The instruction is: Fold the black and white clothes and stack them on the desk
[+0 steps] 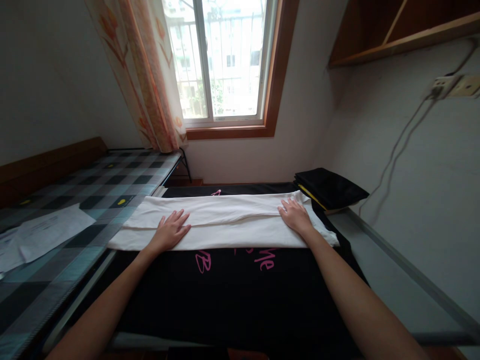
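A white cloth [225,230], folded into a long strip, lies crosswise on a black cloth [232,300] with pink lettering. My left hand [171,230] rests flat on the left part of the strip, fingers spread. On its right part lies my right hand [295,215], palm down with the fingers apart. Neither hand grips the fabric. A lengthwise fold edge runs along the middle of the strip between the hands.
Folded black fabric [330,187] with a yellow edge sits at the back right. On the left, a checked bed surface [86,200] bears papers [52,232]. Beyond are a curtain [150,75] and a window [225,65]; cables [393,150] hang along the right wall.
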`<state>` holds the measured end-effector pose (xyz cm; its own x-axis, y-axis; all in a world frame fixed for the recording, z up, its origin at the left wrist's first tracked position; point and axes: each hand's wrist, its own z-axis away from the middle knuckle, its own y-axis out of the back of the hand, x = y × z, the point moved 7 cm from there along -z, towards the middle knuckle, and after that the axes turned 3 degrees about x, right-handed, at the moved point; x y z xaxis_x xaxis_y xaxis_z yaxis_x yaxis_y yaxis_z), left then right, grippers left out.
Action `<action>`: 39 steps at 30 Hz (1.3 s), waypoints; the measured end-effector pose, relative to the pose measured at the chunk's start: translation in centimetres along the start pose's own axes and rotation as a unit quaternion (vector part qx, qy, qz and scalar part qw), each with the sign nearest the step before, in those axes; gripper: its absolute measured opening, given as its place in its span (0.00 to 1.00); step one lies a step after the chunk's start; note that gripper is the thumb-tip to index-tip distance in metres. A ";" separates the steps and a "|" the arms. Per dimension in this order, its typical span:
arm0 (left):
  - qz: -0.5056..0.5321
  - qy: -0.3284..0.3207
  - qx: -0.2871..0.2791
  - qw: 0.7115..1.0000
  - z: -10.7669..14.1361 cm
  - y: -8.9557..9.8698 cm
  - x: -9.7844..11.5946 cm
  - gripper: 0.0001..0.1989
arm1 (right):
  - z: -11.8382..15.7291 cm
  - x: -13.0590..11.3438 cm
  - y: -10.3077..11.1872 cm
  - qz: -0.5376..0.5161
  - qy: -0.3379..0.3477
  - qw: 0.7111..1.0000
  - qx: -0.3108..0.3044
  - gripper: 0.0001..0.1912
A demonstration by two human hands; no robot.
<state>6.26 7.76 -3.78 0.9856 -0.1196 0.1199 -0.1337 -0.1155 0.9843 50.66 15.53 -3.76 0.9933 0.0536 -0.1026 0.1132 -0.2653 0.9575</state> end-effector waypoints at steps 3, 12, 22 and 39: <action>-0.002 0.000 -0.001 1.000 0.0 -0.1 -0.1 0.28 | 0.0 0.0 0.1 -0.001 -0.001 1.000 0.002 0.27; -0.007 0.053 -0.002 0.999 0.2 0.3 -0.5 0.31 | 0.2 -0.2 0.4 -0.005 -0.006 1.000 -0.008 0.28; -0.014 0.115 -0.005 0.993 0.4 0.3 -2.6 0.32 | 0.1 0.0 0.1 -0.003 0.000 1.000 -0.002 0.27; -0.091 0.223 0.026 0.970 1.0 2.1 -6.9 0.32 | 0.3 -0.3 0.6 -0.009 -0.007 1.000 -0.009 0.26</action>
<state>-0.90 7.36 -2.63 0.9388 0.3444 -0.0005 0.0537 -0.1450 0.9880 50.47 15.07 -3.27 0.9913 0.0441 -0.1238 0.1309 -0.2461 0.9604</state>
